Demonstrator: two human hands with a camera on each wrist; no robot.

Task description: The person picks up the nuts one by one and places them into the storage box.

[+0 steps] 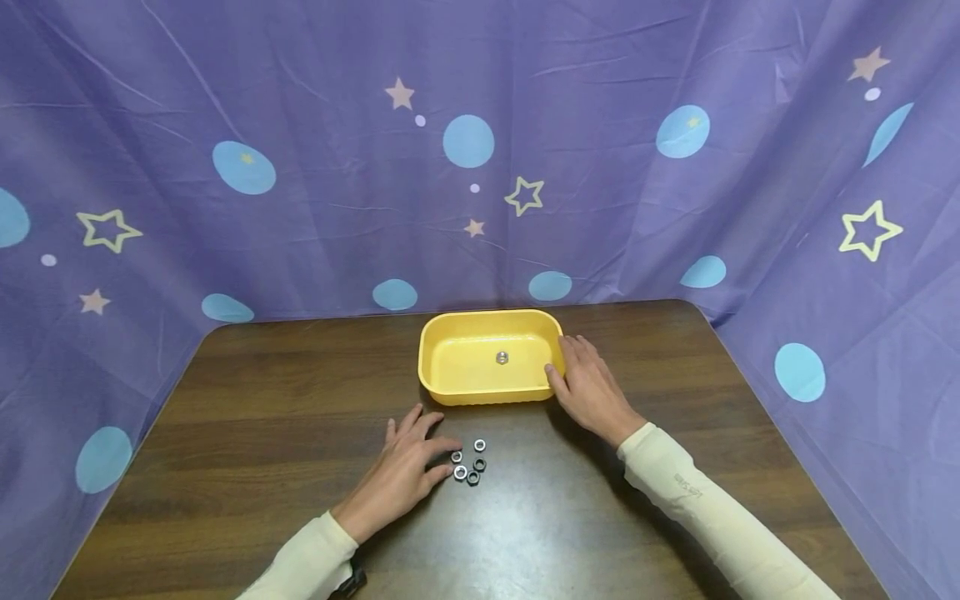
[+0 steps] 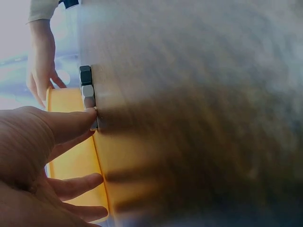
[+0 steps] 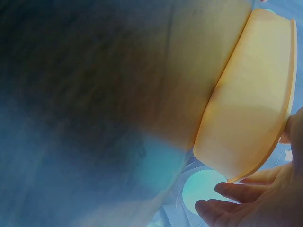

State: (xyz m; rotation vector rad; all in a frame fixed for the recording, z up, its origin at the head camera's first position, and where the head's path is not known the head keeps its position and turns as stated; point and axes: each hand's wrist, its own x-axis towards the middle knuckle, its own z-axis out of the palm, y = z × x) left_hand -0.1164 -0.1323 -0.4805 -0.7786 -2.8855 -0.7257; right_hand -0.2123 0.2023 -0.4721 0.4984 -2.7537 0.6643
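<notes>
A yellow tray (image 1: 491, 397) stands near the table's far edge with one silver hex nut (image 1: 502, 357) inside. My right hand (image 1: 592, 387) grips its right end, thumb over the rim and fingers along the outside. In front of the tray lies a small group of nuts, silver ones (image 1: 480, 446) and black ones (image 1: 473, 478). My left hand (image 1: 405, 467) is at the group's left side, thumb and index finger reaching either side of a silver nut (image 1: 456, 457). In the left wrist view the thumb (image 2: 71, 124) partly hides that nut; firm contact is unclear.
The brown wooden table (image 1: 285, 433) carries the tray and nuts. A purple curtain (image 1: 322, 167) with stars and blue spots hangs behind the table and along both sides.
</notes>
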